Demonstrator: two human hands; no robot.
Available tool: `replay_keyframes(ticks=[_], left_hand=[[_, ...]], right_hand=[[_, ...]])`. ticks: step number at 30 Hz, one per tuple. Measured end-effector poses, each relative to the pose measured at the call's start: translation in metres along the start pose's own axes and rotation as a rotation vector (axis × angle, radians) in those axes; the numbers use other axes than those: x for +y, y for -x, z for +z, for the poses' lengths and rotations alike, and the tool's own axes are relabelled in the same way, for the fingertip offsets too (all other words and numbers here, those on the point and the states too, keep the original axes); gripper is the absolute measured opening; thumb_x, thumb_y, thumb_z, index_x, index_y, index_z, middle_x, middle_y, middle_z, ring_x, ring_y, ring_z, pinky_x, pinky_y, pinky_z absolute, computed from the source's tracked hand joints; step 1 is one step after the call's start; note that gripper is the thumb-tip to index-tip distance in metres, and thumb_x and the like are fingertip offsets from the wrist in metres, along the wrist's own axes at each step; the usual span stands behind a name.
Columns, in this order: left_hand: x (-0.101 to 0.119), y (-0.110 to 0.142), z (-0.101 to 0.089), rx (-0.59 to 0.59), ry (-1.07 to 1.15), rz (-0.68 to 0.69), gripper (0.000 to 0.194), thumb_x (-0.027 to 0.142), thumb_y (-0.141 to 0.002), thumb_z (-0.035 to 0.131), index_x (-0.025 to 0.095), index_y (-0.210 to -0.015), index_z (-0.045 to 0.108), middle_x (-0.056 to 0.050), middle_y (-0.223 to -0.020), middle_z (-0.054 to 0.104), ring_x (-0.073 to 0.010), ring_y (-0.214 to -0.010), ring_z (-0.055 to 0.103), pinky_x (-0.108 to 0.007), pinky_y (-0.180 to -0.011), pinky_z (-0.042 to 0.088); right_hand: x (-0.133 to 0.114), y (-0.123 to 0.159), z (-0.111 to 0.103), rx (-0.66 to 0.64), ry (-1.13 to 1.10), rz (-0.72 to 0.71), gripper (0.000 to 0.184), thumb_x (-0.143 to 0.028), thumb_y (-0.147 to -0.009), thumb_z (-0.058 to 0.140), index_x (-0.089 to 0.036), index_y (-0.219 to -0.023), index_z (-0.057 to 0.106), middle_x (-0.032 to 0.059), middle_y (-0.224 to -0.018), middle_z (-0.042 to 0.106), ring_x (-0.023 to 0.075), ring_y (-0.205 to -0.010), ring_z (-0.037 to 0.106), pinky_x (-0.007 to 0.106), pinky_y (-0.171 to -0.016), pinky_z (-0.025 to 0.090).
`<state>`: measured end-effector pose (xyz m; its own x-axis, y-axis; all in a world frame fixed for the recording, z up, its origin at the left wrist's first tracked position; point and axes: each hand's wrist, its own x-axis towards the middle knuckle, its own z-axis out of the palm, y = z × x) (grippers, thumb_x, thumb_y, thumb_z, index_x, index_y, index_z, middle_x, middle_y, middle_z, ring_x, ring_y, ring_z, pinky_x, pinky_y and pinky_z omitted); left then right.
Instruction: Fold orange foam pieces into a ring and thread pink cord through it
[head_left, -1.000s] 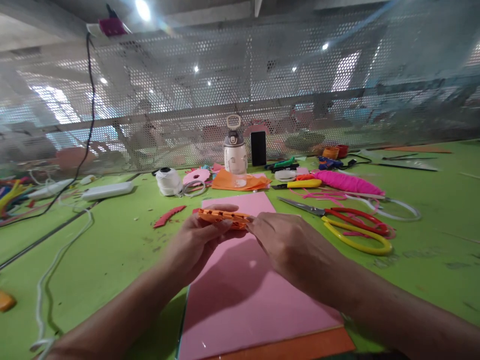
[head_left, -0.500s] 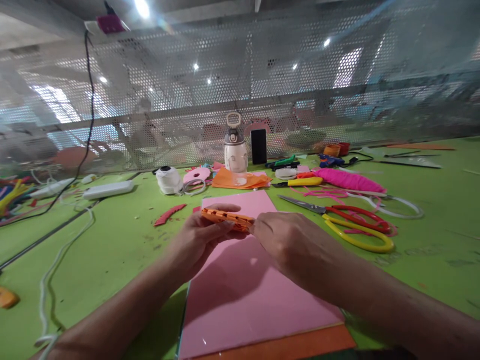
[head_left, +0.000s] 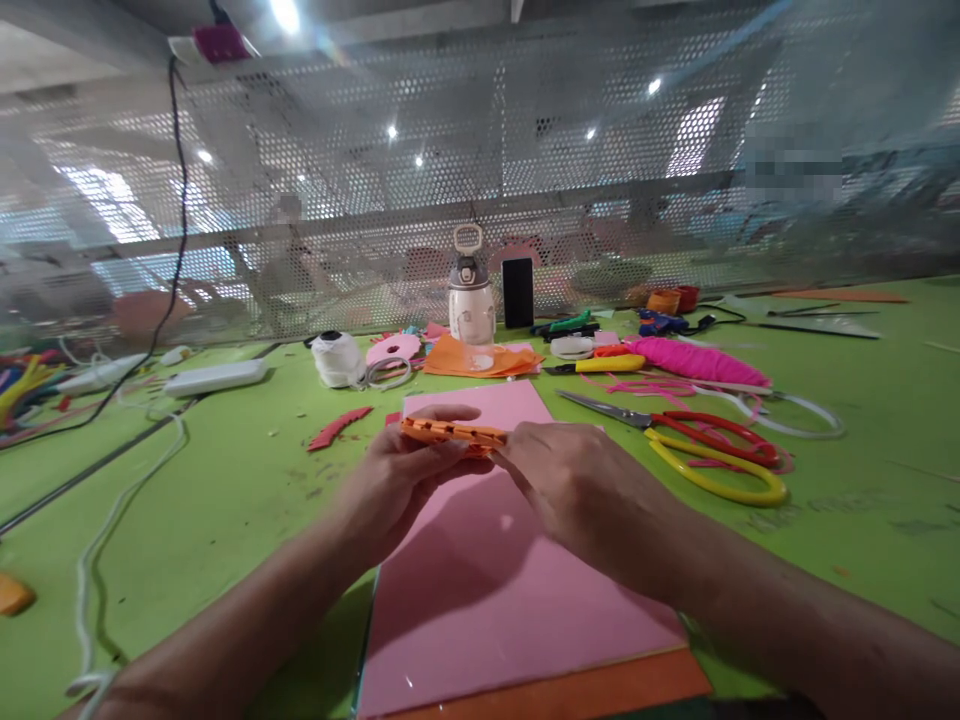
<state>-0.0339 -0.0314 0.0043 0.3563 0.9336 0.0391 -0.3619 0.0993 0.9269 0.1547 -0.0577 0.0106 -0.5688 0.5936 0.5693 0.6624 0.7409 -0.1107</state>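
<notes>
Strip (head_left: pixel 454 432) of folded orange paper, notched along upper edge, is held up in both hands above far part of pink sheet (head_left: pixel 487 600), approx. mid-width of tabletop (head_left: pixel 247 520). L hand (head_left: pixel 401 480): fingers nearly closed, L part of strip pinched b/w thumb (near side) & fingers behind. R hand (head_left: pixel 577 480): fingers curled in tight, tips on R end of strip; thumb mostly hidden, so exact grip n/a.

Pink sheet runs lengthwise toward near edge of tabletop, w/ orange sheet (head_left: pixel 585 690) sticking out under its near end. R of pink sheet, toward R edge: scissors (head_left: pixel 643 422), red & yellow handles, blades pointing far-L. Beyond those, yellow cutter (head_left: pixel 609 364) & magenta yarn bundle (head_left: pixel 694 362). L of pink sheet: curved red paper piece (head_left: pixel 339 428), w/ white thread spool (head_left: pixel 337 360) farther back.

Far edge, ctr: white bottle (head_left: pixel 472 305) upright, dark phone (head_left: pixel 517 295) standing just R of it; orange paper (head_left: pixel 450 358) lies in front of bottle. Perforated screen (head_left: pixel 420 200) runs along far edge. Toward L edge: white block (head_left: pixel 216 378), plus white cord (head_left: pixel 88 560) trailing to near L corner.
</notes>
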Motion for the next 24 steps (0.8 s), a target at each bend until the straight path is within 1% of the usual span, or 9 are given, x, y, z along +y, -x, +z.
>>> replay_keyframes(ticks=[5, 8, 11, 13, 16, 20, 24], left_hand=[[-0.001, -0.001, 0.002, 0.024, 0.048, 0.036, 0.024, 0.007, -0.079, 0.062, 0.010, -0.103, 0.067, -0.010, -0.089, 0.073, -0.0200, -0.086, 0.068, -0.035, -0.087, 0.054], [-0.002, 0.000, 0.003, 0.038, 0.063, 0.023, 0.020, 0.006, -0.080, 0.060, 0.011, -0.098, 0.068, -0.010, -0.088, 0.073, -0.0195, -0.085, 0.068, -0.034, -0.085, 0.055], [-0.004, 0.001, 0.004, 0.015, 0.053, 0.039, 0.013, 0.006, -0.080, 0.060, 0.011, -0.090, 0.068, -0.009, -0.089, 0.072, -0.0197, -0.087, 0.067, -0.034, -0.085, 0.054], [-0.004, 0.001, 0.003, 0.004, 0.052, 0.066, 0.010, 0.006, -0.080, 0.061, 0.011, -0.086, 0.068, -0.009, -0.089, 0.071, -0.0197, -0.087, 0.066, -0.035, -0.086, 0.054], [-0.003, 0.002, 0.004, 0.018, 0.064, 0.102, 0.007, 0.007, -0.079, 0.063, 0.012, -0.082, 0.068, -0.008, -0.085, 0.071, -0.0191, -0.084, 0.066, -0.036, -0.086, 0.054], [-0.002, 0.005, 0.007, 0.012, 0.054, 0.104, 0.005, 0.009, -0.079, 0.064, 0.012, -0.079, 0.068, -0.008, -0.085, 0.071, -0.0193, -0.085, 0.066, -0.037, -0.089, 0.052], [0.000, 0.008, 0.009, 0.020, 0.017, 0.134, 0.002, 0.012, -0.078, 0.066, 0.012, -0.077, 0.068, -0.009, -0.086, 0.072, -0.0215, -0.089, 0.067, -0.037, -0.088, 0.052]], right_hand=[[0.003, 0.001, 0.009, 0.042, -0.075, 0.065, 0.016, -0.007, -0.090, 0.048, -0.015, -0.079, 0.055, 0.0019, -0.071, 0.059, 0.0132, -0.061, 0.048, 0.028, -0.058, 0.030], [0.004, 0.001, 0.011, 0.044, -0.025, 0.030, 0.016, -0.008, -0.091, 0.047, -0.015, -0.079, 0.055, 0.0023, -0.071, 0.058, 0.0137, -0.062, 0.047, 0.029, -0.059, 0.029], [0.005, 0.002, 0.012, 0.072, 0.020, -0.005, 0.017, -0.008, -0.091, 0.047, -0.015, -0.077, 0.054, 0.0023, -0.070, 0.057, 0.0141, -0.061, 0.046, 0.029, -0.058, 0.029], [0.004, 0.002, 0.013, 0.109, 0.011, -0.001, 0.018, -0.009, -0.091, 0.047, -0.015, -0.076, 0.054, 0.0021, -0.068, 0.057, 0.0141, -0.060, 0.047, 0.029, -0.058, 0.029], [0.001, 0.002, 0.016, 0.174, -0.006, 0.012, 0.019, -0.009, -0.091, 0.049, -0.015, -0.074, 0.054, 0.0015, -0.065, 0.057, 0.0136, -0.058, 0.047, 0.029, -0.057, 0.030], [-0.005, 0.001, 0.016, 0.211, 0.006, 0.034, 0.020, -0.009, -0.091, 0.048, -0.014, -0.074, 0.057, 0.0023, -0.064, 0.058, 0.0141, -0.057, 0.050, 0.030, -0.057, 0.031], [-0.007, 0.001, 0.018, 0.292, 0.096, -0.016, 0.025, -0.011, -0.093, 0.047, -0.014, -0.071, 0.057, 0.0026, -0.061, 0.057, 0.0145, -0.055, 0.049, 0.031, -0.055, 0.032]])
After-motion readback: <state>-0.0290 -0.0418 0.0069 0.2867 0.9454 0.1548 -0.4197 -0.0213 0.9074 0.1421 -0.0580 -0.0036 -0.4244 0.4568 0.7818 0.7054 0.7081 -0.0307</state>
